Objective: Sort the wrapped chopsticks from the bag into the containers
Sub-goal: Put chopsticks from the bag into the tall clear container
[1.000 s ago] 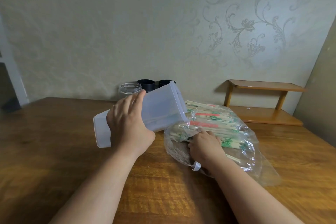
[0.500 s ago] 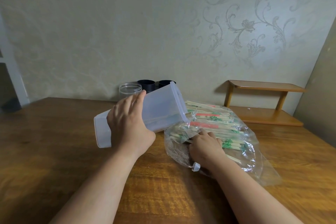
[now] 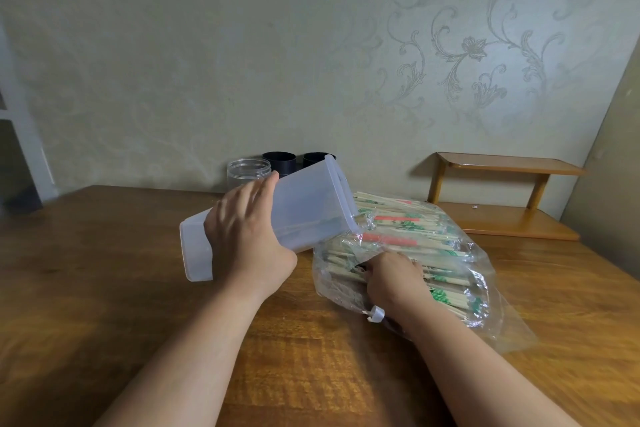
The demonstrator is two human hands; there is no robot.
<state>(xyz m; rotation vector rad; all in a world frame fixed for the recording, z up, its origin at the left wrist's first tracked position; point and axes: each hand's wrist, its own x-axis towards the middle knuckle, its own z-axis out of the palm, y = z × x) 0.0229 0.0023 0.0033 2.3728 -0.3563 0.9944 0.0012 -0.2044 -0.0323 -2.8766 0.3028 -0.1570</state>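
Note:
My left hand (image 3: 246,236) grips a translucent white rectangular container (image 3: 308,208), held tilted above the table with its open mouth at the clear plastic bag (image 3: 485,291). The bag lies on the wooden table (image 3: 86,270) and holds several wrapped chopsticks (image 3: 408,232) with green and red print. My right hand (image 3: 393,279) is inside the bag's opening with its fingers curled among the chopsticks; the fingertips are hidden, so what they pinch is unclear.
A clear round jar (image 3: 247,172) and two black cylinders (image 3: 279,163) stand at the table's back edge by the wall. A small wooden two-tier shelf (image 3: 502,198) sits at the back right.
My right hand has crept slightly deeper among the chopsticks in the bag. The left hand and the container have stayed as they were.

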